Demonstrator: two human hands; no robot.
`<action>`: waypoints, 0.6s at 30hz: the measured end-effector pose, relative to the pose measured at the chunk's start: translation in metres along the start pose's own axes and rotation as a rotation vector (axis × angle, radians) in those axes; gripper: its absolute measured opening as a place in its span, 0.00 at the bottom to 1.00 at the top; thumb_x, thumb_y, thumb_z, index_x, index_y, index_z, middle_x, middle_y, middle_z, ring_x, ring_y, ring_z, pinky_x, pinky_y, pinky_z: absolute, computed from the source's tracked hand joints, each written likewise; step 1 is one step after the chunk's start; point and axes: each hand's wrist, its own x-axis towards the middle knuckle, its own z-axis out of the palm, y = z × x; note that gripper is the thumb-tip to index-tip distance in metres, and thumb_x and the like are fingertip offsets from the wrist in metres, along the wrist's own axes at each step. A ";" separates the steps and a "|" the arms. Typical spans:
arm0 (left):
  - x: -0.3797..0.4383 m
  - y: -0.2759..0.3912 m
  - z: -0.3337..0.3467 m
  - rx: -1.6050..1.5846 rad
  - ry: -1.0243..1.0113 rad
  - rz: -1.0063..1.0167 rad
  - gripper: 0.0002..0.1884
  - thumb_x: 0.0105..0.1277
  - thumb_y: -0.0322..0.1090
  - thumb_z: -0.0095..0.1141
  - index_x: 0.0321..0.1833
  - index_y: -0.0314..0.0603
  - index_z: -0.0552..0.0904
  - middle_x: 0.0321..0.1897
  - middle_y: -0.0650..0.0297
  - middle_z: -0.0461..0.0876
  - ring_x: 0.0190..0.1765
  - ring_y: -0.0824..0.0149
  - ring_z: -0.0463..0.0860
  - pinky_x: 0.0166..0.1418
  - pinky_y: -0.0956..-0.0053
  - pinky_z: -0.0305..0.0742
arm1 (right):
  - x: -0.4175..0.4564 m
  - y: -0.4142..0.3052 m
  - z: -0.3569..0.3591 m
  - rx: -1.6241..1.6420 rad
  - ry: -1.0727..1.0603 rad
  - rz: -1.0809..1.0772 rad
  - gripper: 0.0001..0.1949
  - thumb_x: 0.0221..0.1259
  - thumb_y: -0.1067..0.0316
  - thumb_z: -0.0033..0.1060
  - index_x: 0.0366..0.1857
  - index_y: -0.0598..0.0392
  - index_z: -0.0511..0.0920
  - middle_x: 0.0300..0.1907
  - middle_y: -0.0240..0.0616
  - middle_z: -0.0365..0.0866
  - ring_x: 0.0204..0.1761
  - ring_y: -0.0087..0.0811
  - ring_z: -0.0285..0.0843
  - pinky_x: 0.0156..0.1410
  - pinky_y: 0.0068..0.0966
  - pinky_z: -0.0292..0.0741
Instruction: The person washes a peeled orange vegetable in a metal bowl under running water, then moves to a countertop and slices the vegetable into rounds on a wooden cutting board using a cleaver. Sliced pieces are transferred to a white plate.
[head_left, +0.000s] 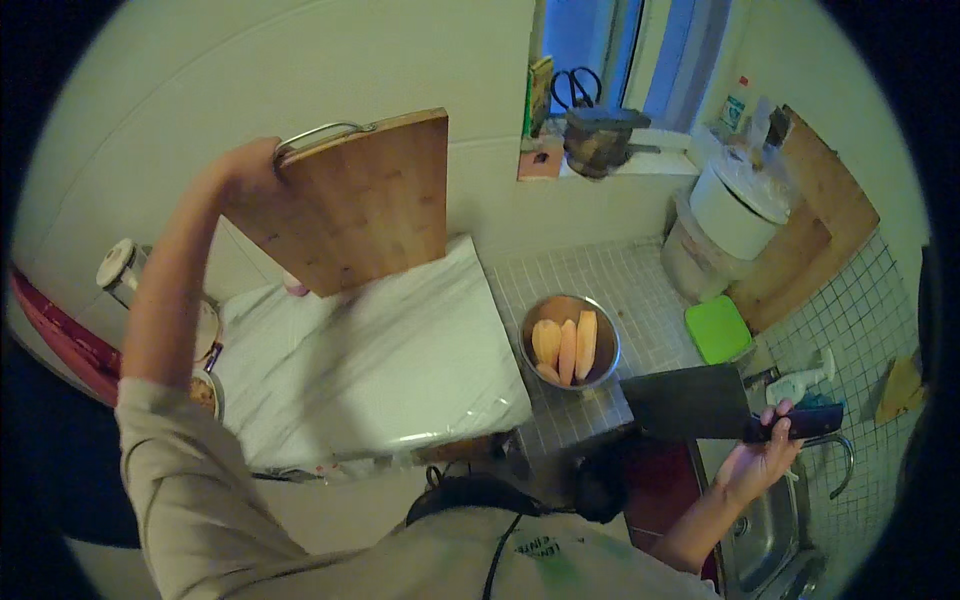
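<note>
My left hand (259, 176) grips a wooden cutting board (367, 202) by its upper left edge, beside the metal handle (322, 133). The board is tilted up near the wall, its lower edge over the back of a table with a white marbled cover (390, 375). In my right hand (765, 454) is a cleaver (686, 401), held by its dark handle with the broad blade pointing left. Between the hands, a metal bowl (616, 349) with several peeled orange root vegetables (568, 349) stands on the tiled counter (615, 285).
A white lidded container (731, 202), a green plastic box (718, 330) and a wooden board (810, 202) are at the right. A sink (757, 536) with a curved faucet (847, 461) lies below my right hand. Scissors (576, 86) and a pot (596, 142) occupy the windowsill.
</note>
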 end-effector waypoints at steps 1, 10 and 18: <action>-0.015 0.003 0.008 -0.004 0.021 0.078 0.27 0.41 0.48 0.72 0.41 0.36 0.81 0.39 0.49 0.83 0.42 0.55 0.82 0.47 0.65 0.75 | 0.002 0.000 -0.005 -0.019 -0.001 0.001 0.15 0.63 0.70 0.55 0.50 0.58 0.65 0.44 0.37 0.70 0.37 0.25 0.63 0.49 0.23 0.65; -0.112 0.008 0.007 -0.611 0.141 -0.089 0.22 0.51 0.43 0.69 0.40 0.32 0.79 0.39 0.56 0.81 0.33 0.64 0.79 0.34 0.69 0.73 | 0.014 0.019 -0.017 -0.054 -0.070 -0.046 0.17 0.63 0.73 0.52 0.55 0.61 0.65 0.42 0.38 0.70 0.37 0.26 0.64 0.49 0.23 0.65; -0.219 -0.045 0.114 -1.631 0.012 -0.745 0.31 0.59 0.48 0.63 0.62 0.40 0.70 0.55 0.60 0.77 0.56 0.63 0.76 0.60 0.67 0.70 | 0.005 0.037 0.018 -0.007 -0.162 0.000 0.19 0.61 0.72 0.56 0.55 0.61 0.65 0.42 0.38 0.69 0.38 0.27 0.63 0.48 0.23 0.63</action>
